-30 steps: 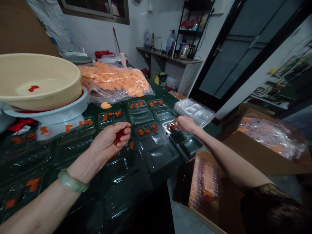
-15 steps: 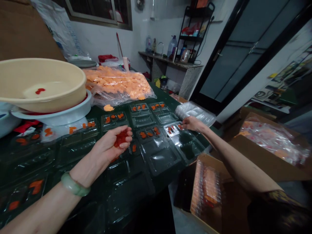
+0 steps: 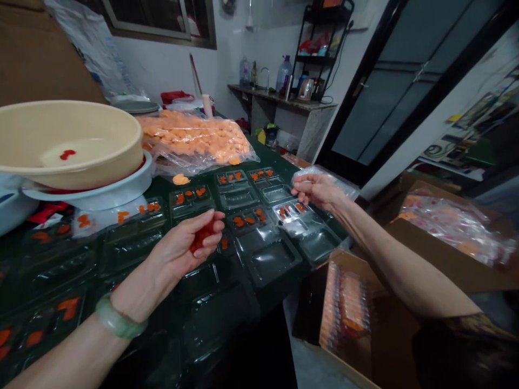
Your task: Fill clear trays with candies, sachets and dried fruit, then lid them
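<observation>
My left hand (image 3: 187,240), a green bangle (image 3: 121,317) on its wrist, is cupped with curled fingers around small red-orange pieces (image 3: 199,237). It hovers over the clear plastic trays spread on the dark green table. My right hand (image 3: 315,189) is above the far right tray (image 3: 318,244), with thumb and fingers drawn together; whether anything is between them is hidden. In that tray's small compartments lie orange pieces (image 3: 300,207). The neighbouring tray (image 3: 271,265) also has orange pieces (image 3: 250,220) in its top row, while its large compartment is bare.
A cream basin (image 3: 101,154) rests on a light blue basin (image 3: 121,189) at left. Behind the trays lies a clear bag of orange pieces (image 3: 198,135). Stacked clear trays (image 3: 340,183) stand at the table's right edge, and a cardboard box of packed trays (image 3: 344,302) is below.
My right hand has lifted off the far right tray and drawn back slightly up and left. That tray's orange pieces now show more fully. My left hand stays cupped, nearly in place.
</observation>
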{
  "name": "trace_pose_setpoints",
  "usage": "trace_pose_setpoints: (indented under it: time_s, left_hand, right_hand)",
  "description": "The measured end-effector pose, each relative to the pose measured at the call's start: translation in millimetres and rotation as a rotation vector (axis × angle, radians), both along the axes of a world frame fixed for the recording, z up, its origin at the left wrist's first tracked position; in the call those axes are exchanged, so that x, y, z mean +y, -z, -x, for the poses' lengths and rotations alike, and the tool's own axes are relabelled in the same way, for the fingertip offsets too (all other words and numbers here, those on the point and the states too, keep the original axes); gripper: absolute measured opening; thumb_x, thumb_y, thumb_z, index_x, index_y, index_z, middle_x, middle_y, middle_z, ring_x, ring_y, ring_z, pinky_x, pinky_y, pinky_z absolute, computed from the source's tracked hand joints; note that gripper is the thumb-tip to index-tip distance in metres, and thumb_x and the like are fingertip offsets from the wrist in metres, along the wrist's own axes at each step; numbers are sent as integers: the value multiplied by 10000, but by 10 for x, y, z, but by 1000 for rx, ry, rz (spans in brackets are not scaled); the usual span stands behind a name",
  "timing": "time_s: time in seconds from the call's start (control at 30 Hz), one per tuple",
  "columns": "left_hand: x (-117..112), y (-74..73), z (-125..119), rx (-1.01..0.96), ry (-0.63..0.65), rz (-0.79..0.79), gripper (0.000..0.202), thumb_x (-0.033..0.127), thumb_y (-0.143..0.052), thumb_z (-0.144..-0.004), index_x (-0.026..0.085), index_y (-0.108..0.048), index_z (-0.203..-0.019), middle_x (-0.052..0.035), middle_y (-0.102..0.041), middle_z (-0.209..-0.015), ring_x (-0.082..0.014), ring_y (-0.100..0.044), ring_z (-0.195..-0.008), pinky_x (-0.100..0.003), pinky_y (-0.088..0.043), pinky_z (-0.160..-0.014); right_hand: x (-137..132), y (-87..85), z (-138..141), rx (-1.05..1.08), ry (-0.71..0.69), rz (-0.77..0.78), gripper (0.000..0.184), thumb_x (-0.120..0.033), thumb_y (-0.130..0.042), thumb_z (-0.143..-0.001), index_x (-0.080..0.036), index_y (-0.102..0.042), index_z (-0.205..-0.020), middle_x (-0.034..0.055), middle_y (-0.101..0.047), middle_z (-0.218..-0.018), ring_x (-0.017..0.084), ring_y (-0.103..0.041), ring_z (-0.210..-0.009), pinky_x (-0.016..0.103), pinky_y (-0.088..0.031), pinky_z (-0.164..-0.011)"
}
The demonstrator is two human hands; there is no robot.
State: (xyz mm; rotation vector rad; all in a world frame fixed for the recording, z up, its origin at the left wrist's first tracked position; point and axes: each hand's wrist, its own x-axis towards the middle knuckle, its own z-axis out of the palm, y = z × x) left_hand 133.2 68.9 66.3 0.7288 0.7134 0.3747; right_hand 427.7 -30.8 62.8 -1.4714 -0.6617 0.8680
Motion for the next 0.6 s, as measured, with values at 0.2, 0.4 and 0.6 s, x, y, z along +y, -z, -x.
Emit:
trace_pose_setpoints:
  time_s: [0.2, 0.4, 0.6]
  left_hand:
    - [-259, -160, 207, -15, -200, -336, 148, 236, -530, -841, 144, -558, -730, 23, -397, -554, -60, -372, -422, -129, -261, -308]
    - [-539, -277, 527, 5, -247, -360, 139, 268, -574, -818, 148, -572, -747, 29, -382, -541, -55, -339, -414, -132, -249, -311]
    - [-350, -118, 930, 151, -429, 39, 103, 133, -491, -816, 97, -584, -844, -29, -470, -673, -77, -423, -446, -153, -280, -290]
  right_hand:
    - [-94, -54, 1255, 513, -199, -35, 107, -101, -518, -811, -140, -572, -727, 3, -604, -583, 89, -552, -467, 176, -409, -375]
    - [-222, 140, 1989, 648, -356, -113, 193, -75, -622, -641, -134, -595, -822, 14, -634, -705, 83, -550, -516, 188, -399, -428]
    - [317, 322, 850, -182, -8, -39, 337, -14, -465, -648, -148, -557, -943, 13, -623, -797, 103, -619, -616, 205, -468, -525]
